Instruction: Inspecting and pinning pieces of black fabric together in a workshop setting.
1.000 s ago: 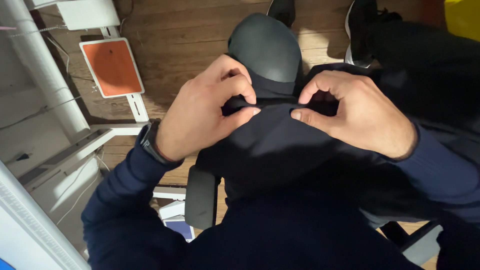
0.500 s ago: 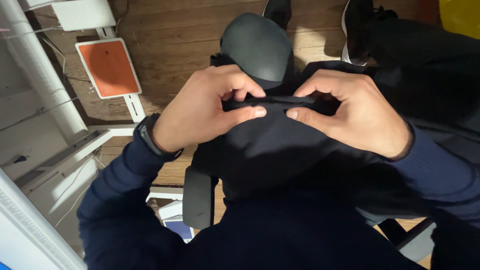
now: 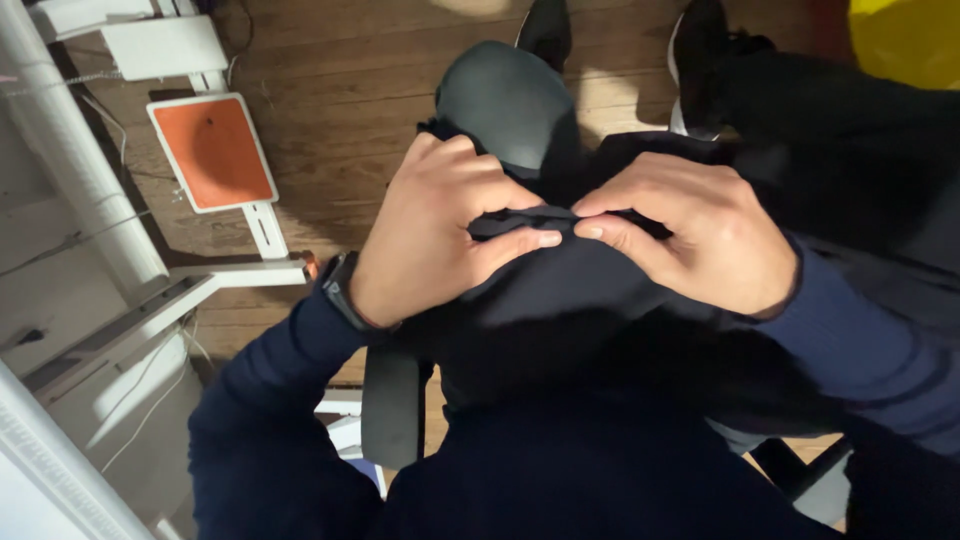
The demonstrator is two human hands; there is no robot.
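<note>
My left hand [image 3: 435, 235] and my right hand [image 3: 690, 230] both pinch the top edge of a dark navy garment [image 3: 570, 300]. The cloth is stretched between thumbs and forefingers, which nearly meet in the middle. The garment drapes over a dark grey chair back [image 3: 500, 100], whose rounded top shows just beyond my fingers. A dark watch [image 3: 340, 290] sits on my left wrist, and both arms wear dark blue sleeves.
A wooden floor [image 3: 340, 110] lies below. A white stand with an orange square panel [image 3: 212, 152] is at the left, beside white frame bars and cables. A black armrest [image 3: 392, 405] hangs lower centre. Black shoes [image 3: 700, 50] and something yellow [image 3: 905, 40] are at the top right.
My hands have drawn closer together along the garment's edge and shifted slightly up the chair back. The fold between my fingers has tightened into a thin ridge.
</note>
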